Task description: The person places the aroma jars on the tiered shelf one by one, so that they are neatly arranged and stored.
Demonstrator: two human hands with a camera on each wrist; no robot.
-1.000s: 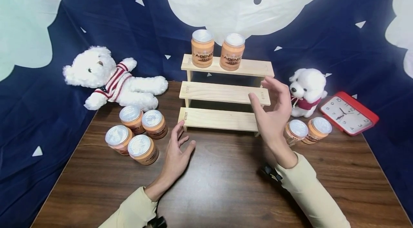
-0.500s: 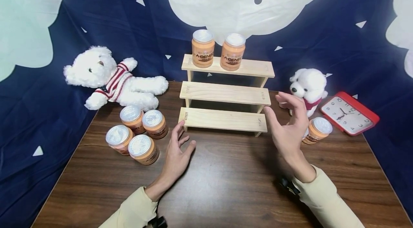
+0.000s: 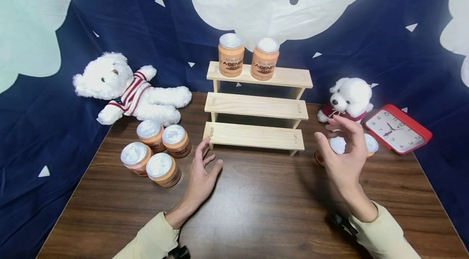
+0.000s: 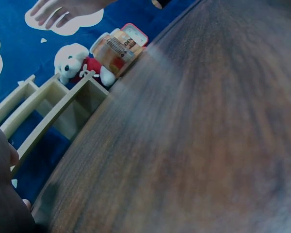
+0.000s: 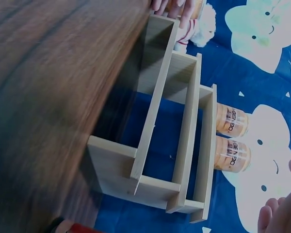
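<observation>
My right hand (image 3: 346, 159) is raised over the table's right side with fingers and thumb curved apart, holding nothing. Behind it in the head view, partly hidden, are two orange jars with pale lids: a nearer jar (image 3: 337, 145) and a farther jar (image 3: 371, 145). My left hand (image 3: 202, 177) lies relaxed with an index fingertip at the left front corner of a three-step wooden shelf (image 3: 253, 134); I cannot tell whether it touches. Two matching jars, the left jar (image 3: 231, 57) and the right jar (image 3: 264, 61), stand upright on the top step.
Several more orange jars (image 3: 161, 169) are grouped left of my left hand. Behind them lies a white teddy bear (image 3: 132, 92) in a striped sweater. A white plush dog (image 3: 349, 98) and a red clock (image 3: 399, 128) sit at the right. A blue patterned cloth (image 3: 176, 14) hangs behind.
My right hand has moved from beside the shelf's right end, rightward and toward me, to over the right-hand jars. The left hand and the jars have stayed put.
</observation>
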